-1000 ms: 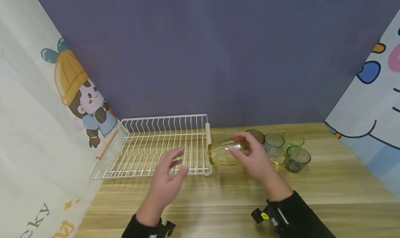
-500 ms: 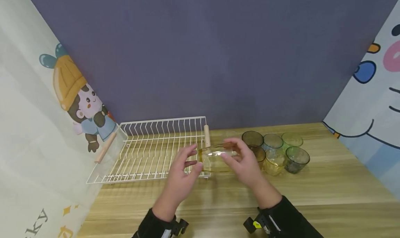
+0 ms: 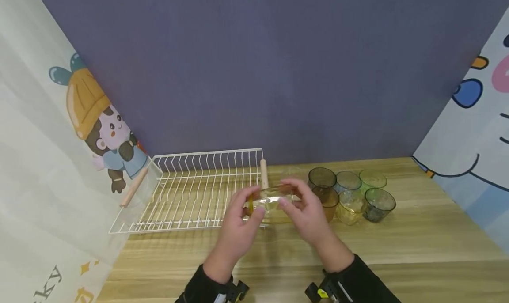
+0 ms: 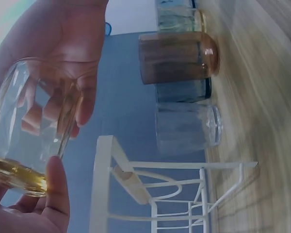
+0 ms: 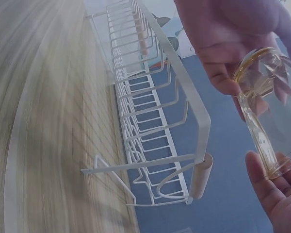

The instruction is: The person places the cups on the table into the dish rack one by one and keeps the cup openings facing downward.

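In front of me a pale yellow drinking glass (image 3: 271,202) lies sideways in the air between both hands. My left hand (image 3: 237,232) holds its thick amber base end, thumb in front and fingers behind. At the other end my right hand (image 3: 308,219) grips the glass, its thumb on the near side. The left wrist view shows the same glass (image 4: 31,121) close up, with the fingers behind visible through its wall. In the right wrist view the glass (image 5: 269,116) spans from hand to hand.
A white wire dish rack (image 3: 199,192) with wooden handles stands to the left, partly behind my left hand. Several tumblers stand upright to the right, among them a brown glass (image 3: 328,201), a green glass (image 3: 373,178) and a dark grey glass (image 3: 379,205). A dark wall (image 3: 270,73) rises behind.
My right hand has brought the glass left and slightly nearer. My left hand has moved right from in front of the rack and taken hold of the base end.
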Tool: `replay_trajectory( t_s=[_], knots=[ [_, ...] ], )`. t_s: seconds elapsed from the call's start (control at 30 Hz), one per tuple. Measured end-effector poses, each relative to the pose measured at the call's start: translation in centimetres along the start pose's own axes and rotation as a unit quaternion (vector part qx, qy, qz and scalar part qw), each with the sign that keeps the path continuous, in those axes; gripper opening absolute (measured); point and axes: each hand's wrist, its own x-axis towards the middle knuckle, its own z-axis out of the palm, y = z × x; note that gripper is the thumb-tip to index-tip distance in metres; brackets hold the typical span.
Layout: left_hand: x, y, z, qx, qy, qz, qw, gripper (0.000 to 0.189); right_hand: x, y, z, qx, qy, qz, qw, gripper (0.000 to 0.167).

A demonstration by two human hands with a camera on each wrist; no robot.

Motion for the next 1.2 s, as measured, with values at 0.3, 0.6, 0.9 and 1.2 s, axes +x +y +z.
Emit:
replay_trajectory(
  t_s=[0.3,0.6,0.9,1.2],
  knots=[
    [0.0,-0.4,1.1,-0.052,0.019,0.011,0.9984,0.036,-0.3,-0.2,0.8,-0.068,0.017,-0.044,0.9966,0.041],
    [0.0,-0.6,1.2,-0.051,0.028,0.025,0.9980,0.034,-0.7,-0.1,1.4,-0.066,0.031,-0.051,0.9960,0.041],
    [0.0,-0.5,0.9,-0.028,0.036,0.025,0.9987,0.032,-0.7,0.3,1.3,-0.052,-0.013,-0.061,0.9967,0.043],
    [-0.3,-0.2,-0.4,0.009,0.060,-0.017,0.9980,0.029,-1.4,0.2,1.1,-0.065,-0.053,-0.022,0.9962,0.046]
  ],
)
